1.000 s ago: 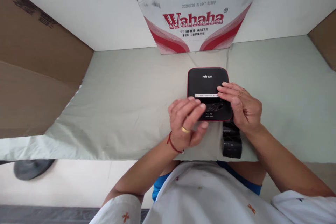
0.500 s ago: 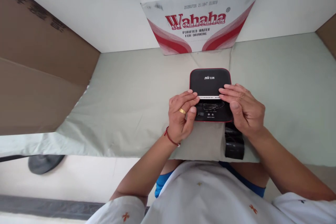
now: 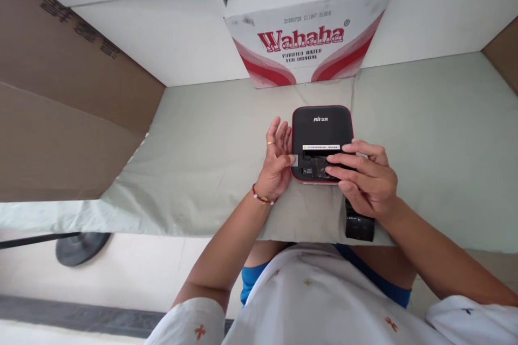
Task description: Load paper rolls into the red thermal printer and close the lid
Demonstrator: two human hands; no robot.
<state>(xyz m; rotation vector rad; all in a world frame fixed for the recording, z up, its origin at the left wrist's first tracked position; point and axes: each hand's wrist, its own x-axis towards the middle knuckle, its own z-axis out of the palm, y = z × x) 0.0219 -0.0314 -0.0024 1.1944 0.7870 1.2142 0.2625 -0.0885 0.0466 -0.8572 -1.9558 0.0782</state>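
Note:
A black, rounded square device [image 3: 321, 129] with a red rim lies on the green cloth. A white label strip [image 3: 321, 147] crosses its top, and a small clear film piece [image 3: 319, 167] lies below the strip. My left hand [image 3: 277, 159] is beside the device's left edge, fingers spread upward, its thumb on a small grey patch at that edge. Over the right side, my right hand [image 3: 364, 175] has its fingers apart, with fingertips at the device and the film. Below that hand, a glossy black curved object [image 3: 359, 226] lies partly hidden.
A white and red carton [image 3: 307, 59] stands behind the device, against white boxes [image 3: 162, 38]. Brown cardboard [image 3: 60, 118] rises on the left, and more [image 3: 502, 54] at the far right. The cloth's front edge lies near my body.
My left hand has moved off the device's top to its left edge, fingers opening upward. My right fingers have shifted down and left onto the film area. The view has tilted slightly.

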